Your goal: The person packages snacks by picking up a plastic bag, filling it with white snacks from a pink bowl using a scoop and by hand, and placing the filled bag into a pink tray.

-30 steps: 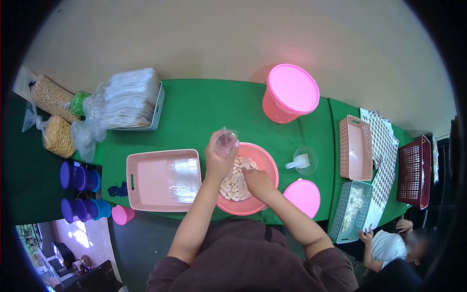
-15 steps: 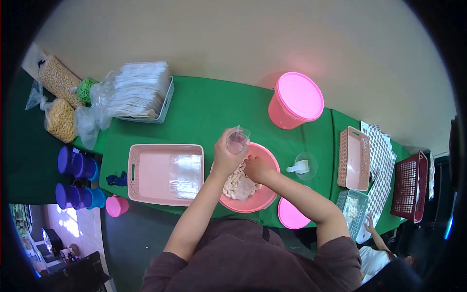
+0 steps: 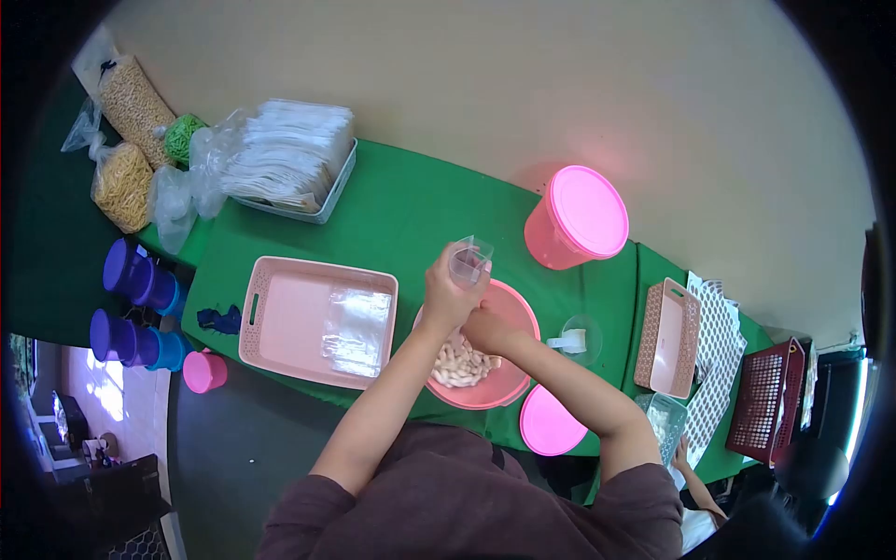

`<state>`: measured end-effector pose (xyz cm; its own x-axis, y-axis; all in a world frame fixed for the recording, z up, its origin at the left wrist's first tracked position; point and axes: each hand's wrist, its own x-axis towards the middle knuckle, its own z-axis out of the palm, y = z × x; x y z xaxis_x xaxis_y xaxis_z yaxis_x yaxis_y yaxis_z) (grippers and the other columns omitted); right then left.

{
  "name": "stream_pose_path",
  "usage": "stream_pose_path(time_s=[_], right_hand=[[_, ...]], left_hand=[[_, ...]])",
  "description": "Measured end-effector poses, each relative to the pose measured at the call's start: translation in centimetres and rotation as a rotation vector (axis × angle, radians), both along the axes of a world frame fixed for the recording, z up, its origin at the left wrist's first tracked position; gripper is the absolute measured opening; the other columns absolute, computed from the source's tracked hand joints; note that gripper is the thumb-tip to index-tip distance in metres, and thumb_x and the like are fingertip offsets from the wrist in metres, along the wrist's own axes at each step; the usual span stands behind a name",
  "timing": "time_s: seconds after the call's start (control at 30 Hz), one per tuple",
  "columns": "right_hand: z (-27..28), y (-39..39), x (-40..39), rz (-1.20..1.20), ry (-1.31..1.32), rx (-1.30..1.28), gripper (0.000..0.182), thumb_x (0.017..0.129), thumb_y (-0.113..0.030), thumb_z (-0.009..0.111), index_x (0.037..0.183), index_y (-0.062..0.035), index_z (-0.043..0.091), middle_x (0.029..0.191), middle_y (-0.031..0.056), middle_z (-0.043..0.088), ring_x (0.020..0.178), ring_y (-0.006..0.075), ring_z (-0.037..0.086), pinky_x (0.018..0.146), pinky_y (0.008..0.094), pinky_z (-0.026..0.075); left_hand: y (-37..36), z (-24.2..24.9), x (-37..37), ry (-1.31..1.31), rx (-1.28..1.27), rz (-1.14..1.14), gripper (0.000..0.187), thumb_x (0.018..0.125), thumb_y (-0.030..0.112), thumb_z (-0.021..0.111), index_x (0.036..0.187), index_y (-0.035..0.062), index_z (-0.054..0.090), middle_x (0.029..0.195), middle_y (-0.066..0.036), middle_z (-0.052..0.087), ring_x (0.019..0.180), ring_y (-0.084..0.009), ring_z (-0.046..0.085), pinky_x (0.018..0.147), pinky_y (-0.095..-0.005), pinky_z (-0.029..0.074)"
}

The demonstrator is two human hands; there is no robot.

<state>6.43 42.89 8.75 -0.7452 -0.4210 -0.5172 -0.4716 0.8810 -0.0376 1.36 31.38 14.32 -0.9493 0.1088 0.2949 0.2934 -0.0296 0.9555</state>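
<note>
A pink bowl (image 3: 513, 303) stands at the table's front edge with pale, nut-like pieces (image 3: 459, 367) inside. Over its far left rim, my left hand (image 3: 453, 291) is wrapped round a clear plastic cup (image 3: 470, 259). Inside the bowl, close beside the left wrist, my right hand (image 3: 485, 330) is bent downward; its fingertips are hidden, and whatever they hold cannot be made out. Some clear plastic lies over the pieces below the hands. Left of the bowl, a pink tray (image 3: 294, 322) holds clear plastic bags (image 3: 357, 327).
A lidded pink bucket (image 3: 553, 233) stands at the back. Right of the bowl are a clear dish with a white scoop (image 3: 569, 342) and a pink lid (image 3: 553, 420). Baskets stand farther right, near another person's hand (image 3: 682, 455). White packets (image 3: 289, 154) fill a back-left basket.
The view has tilted and shifted. Both hands remain at the bowl, the left still with the cup. The plastic in the bowl has moved, and more pieces show near the front.
</note>
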Motion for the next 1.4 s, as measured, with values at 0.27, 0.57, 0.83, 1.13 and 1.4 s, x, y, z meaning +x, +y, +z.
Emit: stream_pose_path(time_s=[0.27, 0.57, 0.83, 1.13, 1.4], right_hand=[[0.4, 1.2, 1.5, -0.016, -0.294, -0.19, 0.026, 0.081, -0.014, 0.055, 0.104, -0.0159, 0.068, 0.093, 0.0065, 0.066, 0.103, 0.0278, 0.052, 0.094, 0.0484, 0.031], [8.6, 3.6, 5.3, -0.16, -0.126, -0.492, 0.019, 0.079, -0.011, 0.051, 0.092, -0.0056, 0.063, 0.088, 0.0085, 0.064, 0.093, 0.0273, 0.052, 0.085, 0.0423, 0.031], [14.9, 5.8, 7.7, -0.414, 0.145, -0.717, 0.012, 0.082, -0.007, 0.053, 0.089, -0.0042, 0.062, 0.082, 0.0092, 0.061, 0.087, 0.0252, 0.054, 0.085, 0.0392, 0.032], [20.6, 7.8, 8.0, -0.582, 0.393, -0.588, 0.012, 0.083, -0.008, 0.056, 0.087, 0.0012, 0.062, 0.077, 0.0153, 0.059, 0.078, 0.0307, 0.056, 0.07, 0.0404, 0.044], [21.8, 5.3, 7.3, -0.589, 0.459, -0.366, 0.017, 0.084, -0.013, 0.061, 0.096, -0.001, 0.062, 0.083, 0.0158, 0.059, 0.08, 0.032, 0.061, 0.07, 0.042, 0.047]], left_hand=[[-0.3, 0.3, 0.2, 0.023, -0.031, -0.03, 0.031, 0.077, 0.009, 0.071, 0.103, 0.0015, 0.056, 0.086, -0.011, 0.066, 0.079, -0.019, 0.065, 0.074, -0.0315, 0.052], [-0.4, 0.1, 0.3, 0.096, -0.087, -0.126, 0.043, 0.069, 0.014, 0.077, 0.106, 0.0035, 0.057, 0.086, -0.01, 0.065, 0.08, -0.0216, 0.065, 0.076, -0.0337, 0.051], [-0.4, -0.5, 0.6, 0.152, -0.128, -0.288, 0.045, 0.065, 0.014, 0.078, 0.104, 0.0032, 0.058, 0.094, -0.01, 0.064, 0.086, -0.0219, 0.064, 0.078, -0.0336, 0.05], [-0.7, -0.3, 1.8, 0.277, -0.365, -0.52, 0.062, 0.053, 0.023, 0.079, 0.109, 0.0094, 0.056, 0.105, -0.009, 0.062, 0.1, -0.028, 0.059, 0.1, -0.0425, 0.035], [-0.6, -0.4, 2.4, 0.36, -0.428, -0.552, 0.064, 0.051, 0.026, 0.079, 0.109, 0.0095, 0.056, 0.1, -0.007, 0.062, 0.099, -0.026, 0.06, 0.104, -0.0471, 0.029]])
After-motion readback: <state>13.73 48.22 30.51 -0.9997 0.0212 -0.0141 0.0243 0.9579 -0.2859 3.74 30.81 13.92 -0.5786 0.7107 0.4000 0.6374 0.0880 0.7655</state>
